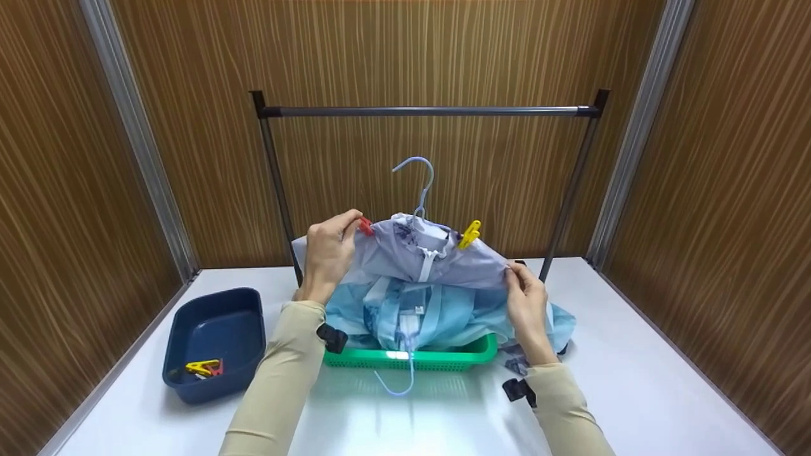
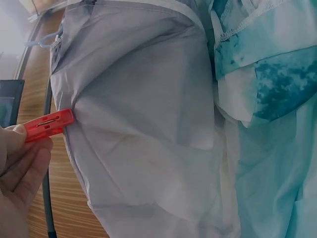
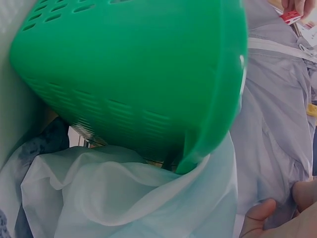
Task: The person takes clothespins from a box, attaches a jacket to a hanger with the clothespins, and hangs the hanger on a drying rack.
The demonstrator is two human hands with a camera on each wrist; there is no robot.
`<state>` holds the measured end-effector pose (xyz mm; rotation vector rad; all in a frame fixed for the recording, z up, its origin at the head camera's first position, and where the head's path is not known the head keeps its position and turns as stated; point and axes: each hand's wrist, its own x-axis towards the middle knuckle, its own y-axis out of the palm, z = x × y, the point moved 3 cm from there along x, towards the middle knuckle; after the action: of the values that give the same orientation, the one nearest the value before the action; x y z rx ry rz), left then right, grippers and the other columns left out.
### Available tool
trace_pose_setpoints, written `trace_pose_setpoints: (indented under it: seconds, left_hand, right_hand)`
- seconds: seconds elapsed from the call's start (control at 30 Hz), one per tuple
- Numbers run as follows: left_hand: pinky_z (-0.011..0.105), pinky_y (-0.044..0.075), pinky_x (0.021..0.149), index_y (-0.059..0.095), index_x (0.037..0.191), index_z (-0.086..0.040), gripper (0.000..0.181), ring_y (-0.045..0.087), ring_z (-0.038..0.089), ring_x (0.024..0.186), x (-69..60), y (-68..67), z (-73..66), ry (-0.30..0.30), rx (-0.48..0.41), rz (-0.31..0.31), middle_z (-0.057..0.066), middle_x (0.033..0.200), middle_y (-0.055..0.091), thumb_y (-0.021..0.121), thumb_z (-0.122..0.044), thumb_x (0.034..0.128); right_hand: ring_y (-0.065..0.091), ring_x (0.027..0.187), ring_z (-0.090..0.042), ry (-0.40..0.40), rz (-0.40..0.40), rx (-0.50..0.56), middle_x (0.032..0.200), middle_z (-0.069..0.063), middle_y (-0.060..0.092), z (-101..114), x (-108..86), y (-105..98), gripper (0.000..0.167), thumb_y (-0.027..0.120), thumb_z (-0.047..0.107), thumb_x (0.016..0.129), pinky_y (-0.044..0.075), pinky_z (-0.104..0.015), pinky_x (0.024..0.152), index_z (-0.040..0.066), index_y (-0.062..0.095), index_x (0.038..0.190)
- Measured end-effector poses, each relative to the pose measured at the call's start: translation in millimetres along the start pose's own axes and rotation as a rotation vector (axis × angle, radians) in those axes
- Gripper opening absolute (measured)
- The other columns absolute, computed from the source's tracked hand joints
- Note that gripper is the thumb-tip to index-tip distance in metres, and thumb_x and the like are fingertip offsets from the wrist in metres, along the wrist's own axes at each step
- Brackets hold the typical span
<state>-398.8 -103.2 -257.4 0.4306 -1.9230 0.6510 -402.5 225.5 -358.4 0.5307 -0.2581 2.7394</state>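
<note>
L hand [image 1: 329, 253] pinches a red peg [image 2: 49, 125] set on one shoulder of the lilac jacket [image 1: 472, 269]; R hand [image 1: 528, 304] has thumb + fingers pinched on the jacket's cloth at the other side, past a yellow peg [image 1: 469, 235]. Jacket's on a hanger [image 1: 426, 183], hook up, below & apart from the rail of the rack [image 1: 431, 111], spread btwn both hands. Teal jacket [image 1: 456, 316] is heaped in the green basket [image 1: 443, 361] just in front, spilling over the R side, w/ a 2nd hook [image 1: 412, 373] over the near rim; heap + basket sit btwn person & rack, so they're in the way. Blue bin [image 1: 222, 387] on the surface [image 1: 393, 430] to the L, w/ yellow & red pegs inside. Wood-grain wall [image 1: 431, 50] behind rack.
</note>
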Motion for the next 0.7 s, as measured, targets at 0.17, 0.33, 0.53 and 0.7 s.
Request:
trace_pose_setpoints:
  seconds: [0.17,0.33,0.53,0.7]
  left_hand:
    - [0.034,0.057,0.07,0.074,0.092,-0.002,0.008,0.073,0.02,0.08,2.4,2.5,0.9,-0.001,0.017,0.032,0.009,0.087,0.076,0.066,-0.003,0.0911]
    - [0.038,0.056,0.069,0.073,0.093,-0.002,0.008,0.071,0.024,0.078,1.7,2.9,2.2,-0.004,0.035,0.067,0.01,0.086,0.075,0.066,-0.004,0.0916]
    - [0.042,0.055,0.084,0.068,0.117,0.002,0.024,0.067,0.031,0.097,0.9,4.1,1.6,-0.018,0.037,0.177,0.017,0.108,0.072,0.062,-0.004,0.0947]
    - [0.043,0.049,0.099,0.056,0.135,0.002,0.043,0.06,0.031,0.114,-5.2,3.5,2.3,-0.017,0.017,0.194,0.018,0.123,0.065,0.064,-0.003,0.0929]
  right_hand:
    - [0.053,0.107,-0.013,0.003,0.0,0.0,0.119,-0.011,0.061,1.1,0.3,-0.1,0.025,0.046,0.019,0.105,0.042,-0.02,0.091,0.007,0.064,0.118]
    - [0.053,0.106,-0.013,-0.003,0.003,-0.002,0.118,-0.011,0.061,0.9,0.5,0.6,0.024,0.046,0.018,0.105,0.043,-0.02,0.09,0.007,0.064,0.117]
    - [0.054,0.104,-0.012,-0.01,-0.012,0.014,0.115,-0.009,0.063,-0.9,1.3,-0.4,0.023,0.048,0.019,0.104,0.044,-0.018,0.087,0.007,0.065,0.115]
    - [0.054,0.102,-0.012,-0.008,-0.014,0.009,0.113,-0.007,0.063,-2.4,0.7,-0.1,0.023,0.048,0.019,0.104,0.044,-0.019,0.086,0.008,0.065,0.115]
